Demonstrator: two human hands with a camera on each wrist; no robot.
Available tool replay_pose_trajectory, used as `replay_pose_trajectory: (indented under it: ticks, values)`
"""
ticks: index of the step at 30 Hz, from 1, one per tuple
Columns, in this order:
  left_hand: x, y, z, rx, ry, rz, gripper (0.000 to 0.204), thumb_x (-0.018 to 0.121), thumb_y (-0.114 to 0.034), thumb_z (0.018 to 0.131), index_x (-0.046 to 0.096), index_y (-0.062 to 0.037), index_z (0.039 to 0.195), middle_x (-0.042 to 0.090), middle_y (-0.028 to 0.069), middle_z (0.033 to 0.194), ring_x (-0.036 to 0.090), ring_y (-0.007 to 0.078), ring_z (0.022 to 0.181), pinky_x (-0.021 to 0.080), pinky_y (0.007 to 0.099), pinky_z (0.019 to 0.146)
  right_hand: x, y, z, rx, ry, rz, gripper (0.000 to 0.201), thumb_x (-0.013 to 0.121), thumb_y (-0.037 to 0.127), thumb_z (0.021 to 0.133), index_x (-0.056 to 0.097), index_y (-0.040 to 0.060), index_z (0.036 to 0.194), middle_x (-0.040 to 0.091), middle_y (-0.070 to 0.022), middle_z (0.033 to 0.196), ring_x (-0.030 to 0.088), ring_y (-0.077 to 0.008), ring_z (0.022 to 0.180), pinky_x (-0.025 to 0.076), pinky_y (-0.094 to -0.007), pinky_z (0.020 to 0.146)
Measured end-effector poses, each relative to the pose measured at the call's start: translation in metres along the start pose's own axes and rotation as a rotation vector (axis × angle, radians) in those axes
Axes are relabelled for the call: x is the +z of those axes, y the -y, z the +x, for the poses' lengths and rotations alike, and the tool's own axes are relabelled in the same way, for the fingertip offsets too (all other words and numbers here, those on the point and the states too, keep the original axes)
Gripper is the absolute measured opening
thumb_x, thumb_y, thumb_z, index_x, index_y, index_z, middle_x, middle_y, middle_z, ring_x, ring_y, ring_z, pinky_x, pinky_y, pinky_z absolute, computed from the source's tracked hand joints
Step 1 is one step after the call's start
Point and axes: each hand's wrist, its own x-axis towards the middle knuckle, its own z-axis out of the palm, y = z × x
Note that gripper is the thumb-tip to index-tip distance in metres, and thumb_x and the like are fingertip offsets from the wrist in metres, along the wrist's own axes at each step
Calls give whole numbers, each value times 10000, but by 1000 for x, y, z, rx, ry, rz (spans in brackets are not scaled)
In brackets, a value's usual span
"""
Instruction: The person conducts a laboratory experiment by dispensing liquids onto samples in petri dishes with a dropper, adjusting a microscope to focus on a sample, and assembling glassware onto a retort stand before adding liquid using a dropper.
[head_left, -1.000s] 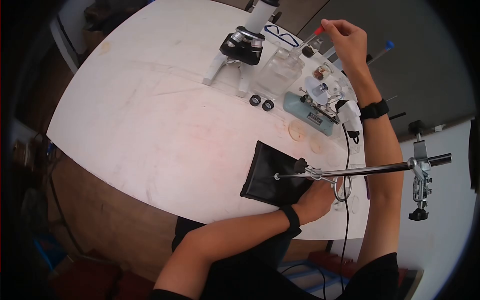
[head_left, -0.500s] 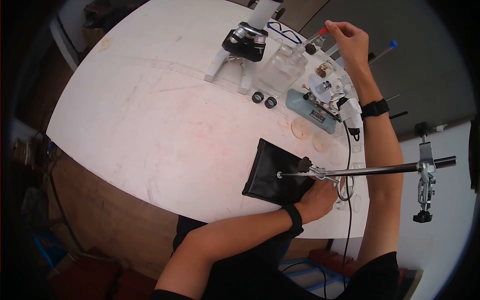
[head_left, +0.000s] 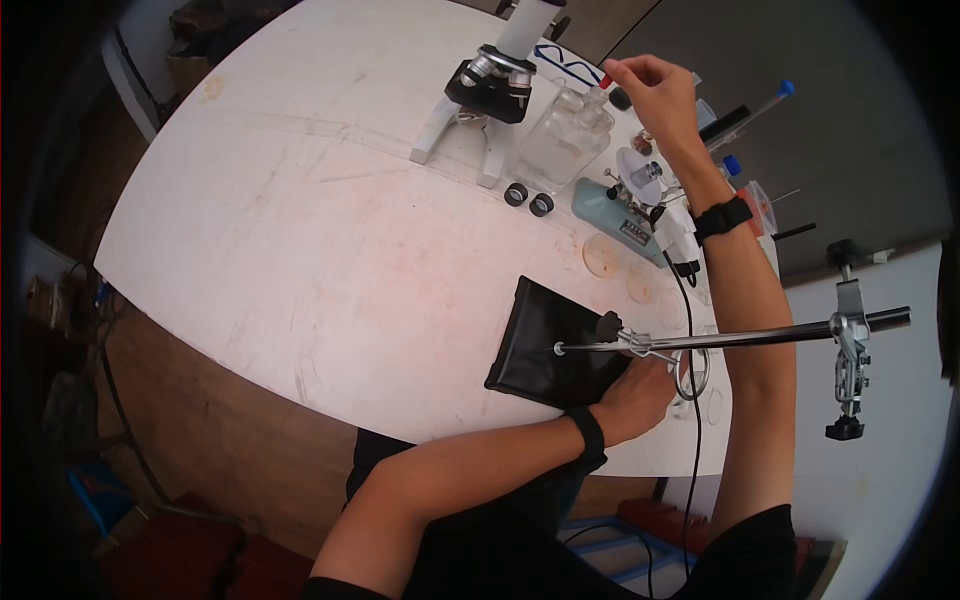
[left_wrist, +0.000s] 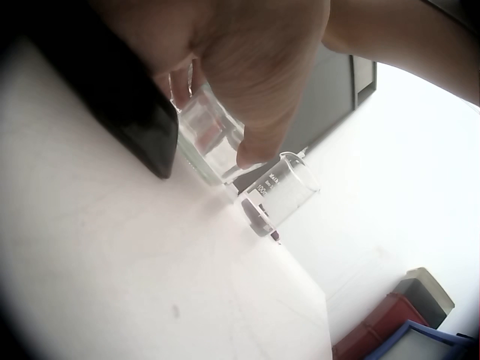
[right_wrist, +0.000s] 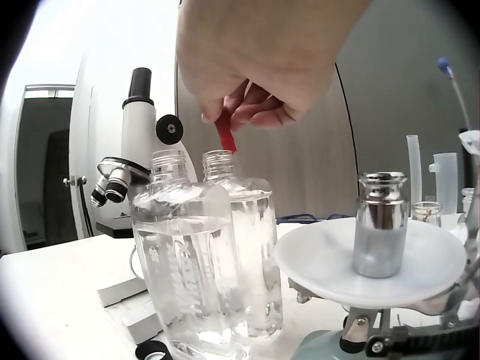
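My right hand [head_left: 660,105] pinches the red bulb [head_left: 606,80] of a dropper at the mouth of a clear glass bottle [head_left: 560,145]. In the right wrist view two bottles [right_wrist: 187,262] of clear liquid stand side by side, and the red bulb [right_wrist: 226,133] is over the rear one's neck, its tip hidden. My left hand [head_left: 638,400] is beside the black stand base [head_left: 555,345]. The left wrist view shows that hand [left_wrist: 247,75] with fingers and thumb around a clear glass container [left_wrist: 206,139], partly hidden, next to a small beaker [left_wrist: 281,191].
A microscope [head_left: 490,85] stands left of the bottles, two black eyepieces [head_left: 528,200] before them. The balance [head_left: 620,222] is under my right forearm. A metal rod [head_left: 750,340] with a clamp rises over my left hand. Petri dishes [head_left: 602,257] lie nearby.
My right hand has moved left and slightly down, bringing the dropper's red bulb from above and right of the bottle to its mouth. My left hand has stayed in place.
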Motion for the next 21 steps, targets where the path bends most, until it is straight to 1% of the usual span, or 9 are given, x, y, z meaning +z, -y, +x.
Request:
replay_pose_trajectory:
  ticks: [5,9,10,11,13,14,16,18,21]
  values:
    - [-5,-1,1,6,-9,-19,686,559,79,716,356,129,1369,477,322,1260,462,461,1205,376,533,1032,-3,-2,0,25,-2,10,293,779,292,852,763,8,919,728,-63,777,610,-98,664,475,-250,608]
    - [-4,0,0,62,-34,38,688,558,63,724,342,147,1373,466,320,1279,448,460,1226,359,534,1059,-22,0,9,-42,-111,58,299,783,294,852,762,2,912,721,-51,771,601,-86,660,465,-243,594]
    - [-5,0,0,61,-34,38,688,558,63,724,342,147,1373,466,320,1279,448,460,1226,359,534,1059,-27,1,12,-71,-155,93,295,785,290,852,762,1,906,716,-42,766,595,-80,659,457,-240,584]
    - [-4,0,0,52,-21,32,694,559,59,725,337,150,1376,458,317,1294,438,459,1240,351,535,1070,-33,2,14,-70,-155,93,295,785,290,852,762,1,906,716,-42,766,595,-80,659,457,-240,584]
    - [-5,0,1,44,-6,25,699,560,55,726,332,153,1379,449,315,1309,428,459,1254,344,536,1080,-44,10,16,-48,-196,218,260,773,257,876,753,1,917,663,4,745,519,-57,668,393,-204,601]
    - [-6,0,1,34,13,26,702,561,50,729,330,151,1383,440,315,1322,419,458,1266,340,537,1086,-50,1,23,-84,-202,259,252,770,246,880,749,-2,919,669,-1,763,522,-56,682,399,-202,611]
    - [-5,0,0,25,34,26,704,561,46,731,327,149,1388,431,315,1335,409,458,1277,336,538,1093,-58,2,22,-68,-209,244,249,769,244,881,749,-2,919,668,0,763,520,-56,681,398,-202,608]
    - [-5,-1,1,27,11,25,710,564,48,727,329,146,1389,425,316,1343,409,459,1276,335,541,1094,-60,2,20,-53,-216,230,247,768,242,882,748,-1,919,666,1,762,519,-56,681,397,-203,605]
    - [-6,0,1,40,25,13,715,569,52,722,327,147,1388,414,322,1362,392,467,1299,324,548,1103,-52,1,16,-63,-230,231,244,768,245,884,749,4,910,647,12,740,512,-54,670,383,-201,592]
